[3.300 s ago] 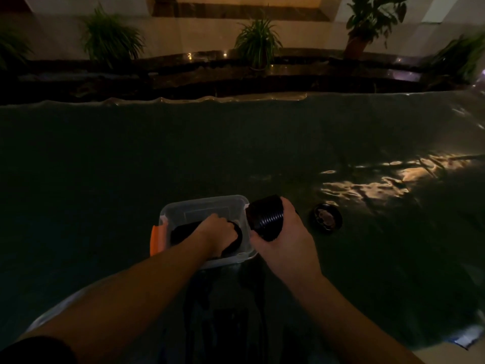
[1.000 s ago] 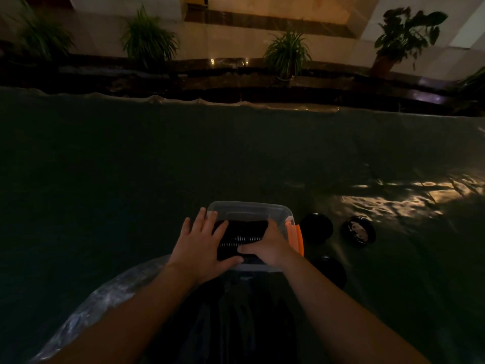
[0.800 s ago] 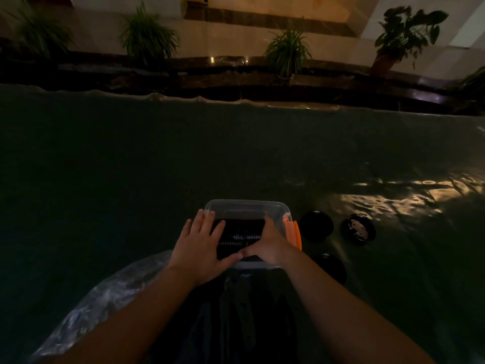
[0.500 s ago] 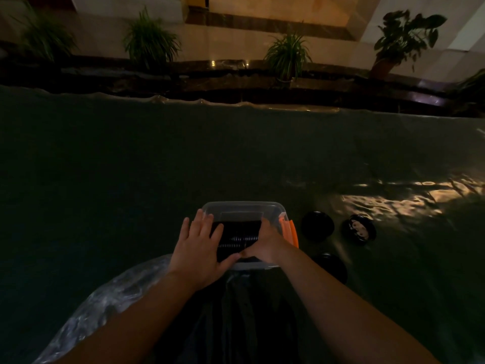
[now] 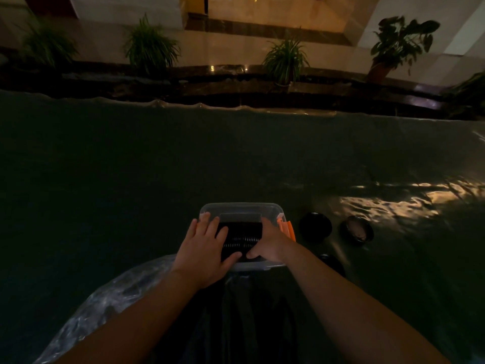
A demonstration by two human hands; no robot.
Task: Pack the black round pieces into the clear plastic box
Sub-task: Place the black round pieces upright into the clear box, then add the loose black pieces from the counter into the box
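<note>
Setting: dim room, a dark bench (image 5: 236, 158) under a glossy wrinkled sheet, potted plants (image 5: 286, 59) on a ledge beyond its far edge.
Box: clear plastic box (image 5: 240, 207) near the bench's front edge, straight before the person, an orange clip (image 5: 287, 228) on its right side.
Pieces in box: a ribbed black stack (image 5: 241, 239) fills the middle of the box.
Left hand: left hand (image 5: 203, 249) lies flat, fingers spread, over the box's left side, thumb reaching to the stack's near edge.
Right hand: right hand (image 5: 270, 243) is curled on the right part of the stack, fingers bent down on it; whether it pinches a piece I cannot tell.
Loose pieces: one black piece (image 5: 315, 227) just right of the clip, another (image 5: 356, 231) with a pale centre further right, a third (image 5: 331, 264) nearer, partly behind the right forearm.
</note>
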